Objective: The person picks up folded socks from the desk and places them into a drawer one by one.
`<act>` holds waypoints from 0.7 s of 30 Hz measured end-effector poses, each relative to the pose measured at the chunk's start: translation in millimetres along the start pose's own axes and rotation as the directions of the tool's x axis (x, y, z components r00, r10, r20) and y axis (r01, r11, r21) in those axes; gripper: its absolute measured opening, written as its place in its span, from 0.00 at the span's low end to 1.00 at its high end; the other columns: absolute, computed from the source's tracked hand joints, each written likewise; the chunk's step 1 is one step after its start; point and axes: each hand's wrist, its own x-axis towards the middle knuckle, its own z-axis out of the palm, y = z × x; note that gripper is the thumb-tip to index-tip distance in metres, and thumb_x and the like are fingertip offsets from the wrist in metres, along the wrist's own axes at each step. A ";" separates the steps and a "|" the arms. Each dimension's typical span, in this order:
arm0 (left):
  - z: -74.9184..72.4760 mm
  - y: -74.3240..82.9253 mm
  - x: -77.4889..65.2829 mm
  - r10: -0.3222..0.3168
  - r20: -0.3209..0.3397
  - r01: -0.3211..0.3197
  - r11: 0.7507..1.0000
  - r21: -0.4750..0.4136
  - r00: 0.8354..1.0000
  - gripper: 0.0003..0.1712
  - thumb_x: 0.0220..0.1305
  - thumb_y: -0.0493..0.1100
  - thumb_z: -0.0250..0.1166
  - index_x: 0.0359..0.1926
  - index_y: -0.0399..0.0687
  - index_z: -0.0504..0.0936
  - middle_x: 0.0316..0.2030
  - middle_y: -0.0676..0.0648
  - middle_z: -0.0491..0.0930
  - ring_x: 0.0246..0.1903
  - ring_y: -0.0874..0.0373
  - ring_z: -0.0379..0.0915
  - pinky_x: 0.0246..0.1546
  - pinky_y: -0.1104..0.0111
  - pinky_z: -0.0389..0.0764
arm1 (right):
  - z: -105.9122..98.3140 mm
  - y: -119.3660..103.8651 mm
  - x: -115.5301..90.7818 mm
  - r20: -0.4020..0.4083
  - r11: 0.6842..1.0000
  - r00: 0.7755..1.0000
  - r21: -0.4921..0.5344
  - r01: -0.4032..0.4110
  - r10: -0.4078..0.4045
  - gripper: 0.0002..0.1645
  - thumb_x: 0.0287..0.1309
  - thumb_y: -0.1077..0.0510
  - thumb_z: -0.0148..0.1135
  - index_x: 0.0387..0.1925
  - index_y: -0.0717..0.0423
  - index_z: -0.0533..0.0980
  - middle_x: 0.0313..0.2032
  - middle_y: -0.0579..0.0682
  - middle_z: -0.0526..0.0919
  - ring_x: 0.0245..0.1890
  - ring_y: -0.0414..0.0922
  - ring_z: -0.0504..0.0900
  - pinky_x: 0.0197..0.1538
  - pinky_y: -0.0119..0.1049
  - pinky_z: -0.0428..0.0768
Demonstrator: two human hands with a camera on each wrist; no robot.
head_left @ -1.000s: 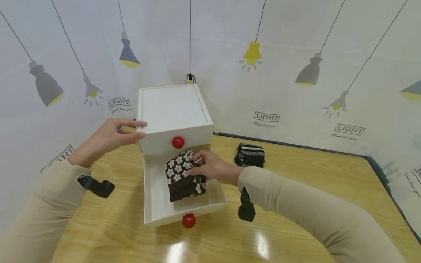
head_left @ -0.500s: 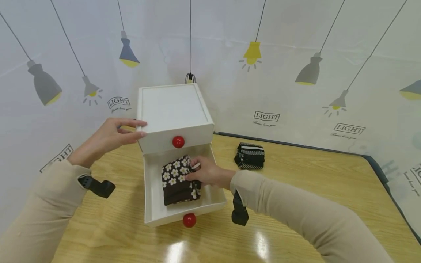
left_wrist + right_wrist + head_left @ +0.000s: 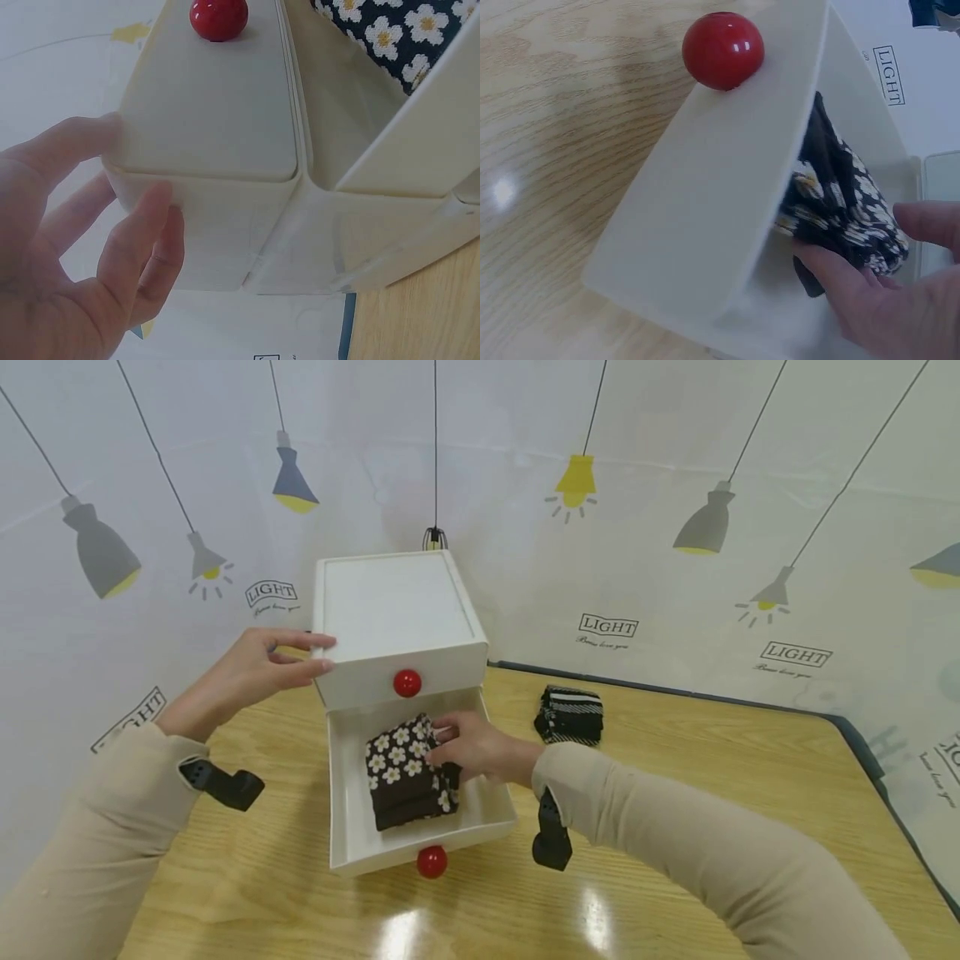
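A folded dark knit bundle with white daisies [image 3: 401, 768], resembling folded socks, lies in the pulled-out lower drawer [image 3: 347, 827] of a white two-drawer box [image 3: 393, 602]. At its right side is my right hand [image 3: 476, 747], thumb and fingers spread around that end. The right wrist view shows the thumb [image 3: 930, 221] above the daisy bundle [image 3: 847, 202] and a finger under it. My left hand [image 3: 251, 672] rests its fingertips on the left front corner of the box top. The left wrist view shows these fingers [image 3: 135, 232] straight against the box wall.
Behind my right forearm, a black bundle with white stripes [image 3: 572, 714] lies on the wooden table [image 3: 675, 760]. Red ball knobs mark the upper drawer [image 3: 360, 685] and the lower one. A wall sheet [image 3: 645, 560] printed with lamps stands behind the table.
My right hand has lowered the daisy bundle further into the drawer, toward the front left. In the last half second its fingers loosened and shifted slightly right. The left hand stays put.
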 end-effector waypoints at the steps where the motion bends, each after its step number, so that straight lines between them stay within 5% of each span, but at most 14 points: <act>1: 0.1 0.2 -0.4 0.000 -0.001 0.000 1.000 -0.002 1.000 0.34 0.58 0.54 0.60 0.61 0.44 0.66 0.63 0.37 0.56 0.49 0.44 0.71 0.48 0.55 0.73 | -1.0 -0.9 -1.2 0.003 1.000 1.000 0.005 0.002 -0.002 0.32 0.55 0.66 0.58 0.61 0.62 0.61 0.54 0.59 0.70 0.52 0.54 0.71 0.44 0.49 0.76; 10: 0.6 1.3 -0.6 -0.003 -0.004 0.003 1.000 -0.008 1.000 0.34 0.58 0.54 0.60 0.61 0.42 0.66 0.62 0.36 0.57 0.50 0.44 0.70 0.48 0.55 0.72 | -10.6 -11.7 -16.0 0.016 0.999 0.999 0.039 0.033 -0.034 0.29 0.59 0.65 0.55 0.61 0.60 0.61 0.55 0.59 0.69 0.53 0.54 0.71 0.45 0.50 0.76; 16: 1.3 0.9 -0.7 0.008 -0.005 -0.008 1.000 -0.008 1.000 0.33 0.58 0.53 0.61 0.61 0.42 0.66 0.64 0.37 0.55 0.49 0.43 0.70 0.48 0.52 0.71 | -21.8 -18.9 -37.4 0.041 0.989 0.990 0.064 0.134 -0.137 0.28 0.59 0.64 0.54 0.61 0.59 0.61 0.56 0.59 0.69 0.53 0.53 0.71 0.45 0.45 0.77; 21: 2.2 0.8 -2.1 0.017 -0.007 -0.018 1.000 -0.017 1.000 0.33 0.59 0.52 0.61 0.61 0.40 0.66 0.64 0.37 0.54 0.50 0.41 0.70 0.49 0.50 0.70 | -31.0 -22.7 -63.1 0.100 0.962 0.958 0.068 0.263 -0.269 0.28 0.60 0.62 0.54 0.61 0.58 0.61 0.56 0.58 0.69 0.54 0.52 0.71 0.48 0.42 0.75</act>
